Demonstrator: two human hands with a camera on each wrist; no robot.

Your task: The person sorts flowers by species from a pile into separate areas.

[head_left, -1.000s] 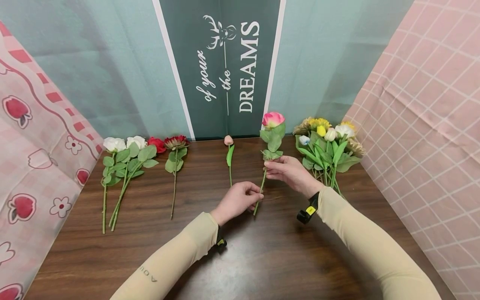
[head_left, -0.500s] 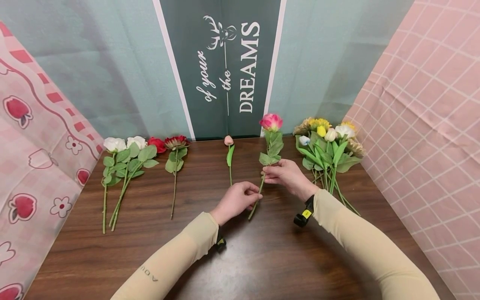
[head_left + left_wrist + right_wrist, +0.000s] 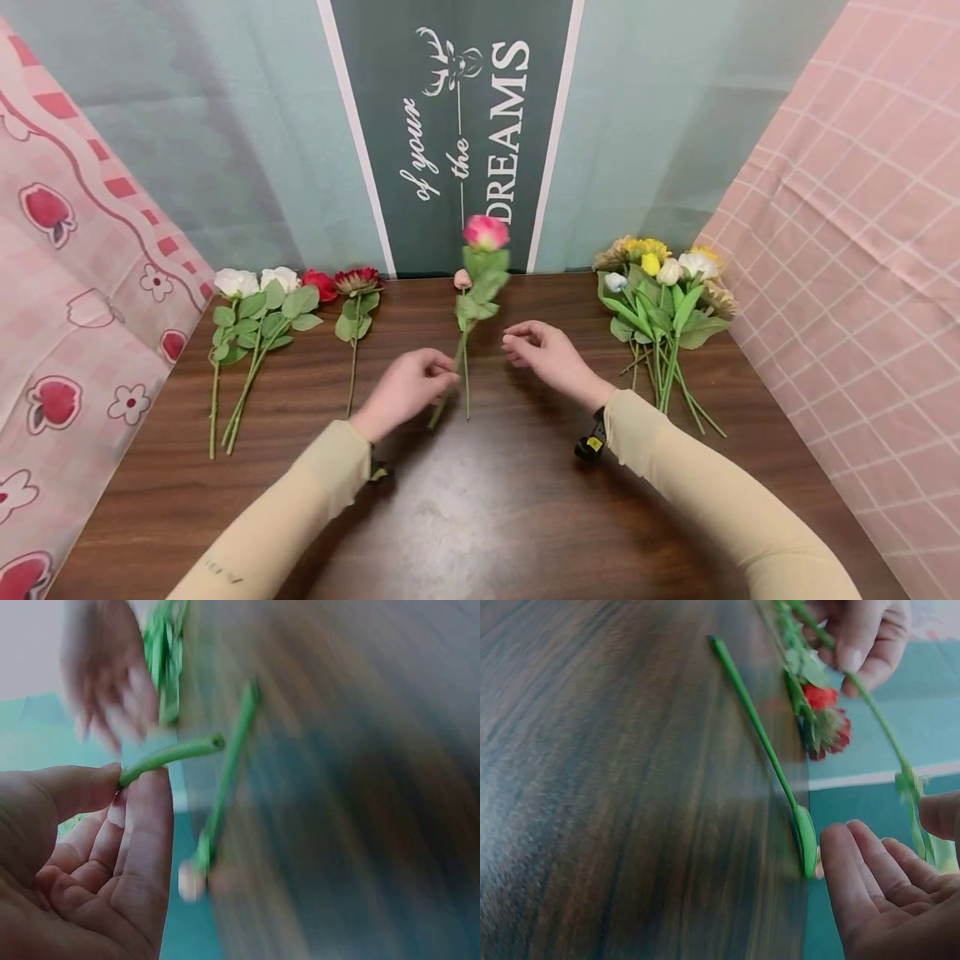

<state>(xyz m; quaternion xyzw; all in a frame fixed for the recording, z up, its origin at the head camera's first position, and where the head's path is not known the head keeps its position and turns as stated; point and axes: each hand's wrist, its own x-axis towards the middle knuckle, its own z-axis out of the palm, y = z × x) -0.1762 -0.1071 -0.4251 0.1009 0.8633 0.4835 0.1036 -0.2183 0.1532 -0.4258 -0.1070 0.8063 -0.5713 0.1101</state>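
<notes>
While pinching pink flower low down in left grip, mid-frame, with right grip slack and holding nothing, could let it swing, likely top-heavy, and snag overlapped tulip.

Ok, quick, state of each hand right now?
Left hand: closed, pinching the bright pink flower by its stem.
Right hand: open, holding nothing.

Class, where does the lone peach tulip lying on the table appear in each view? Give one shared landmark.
Head: tulip central, partly behind the pink flower.
Left wrist: tulip near centre, bloom lowermost.
Right wrist: tulip slants through the middle.
Landmark: the left hand, visible in all three.
</notes>
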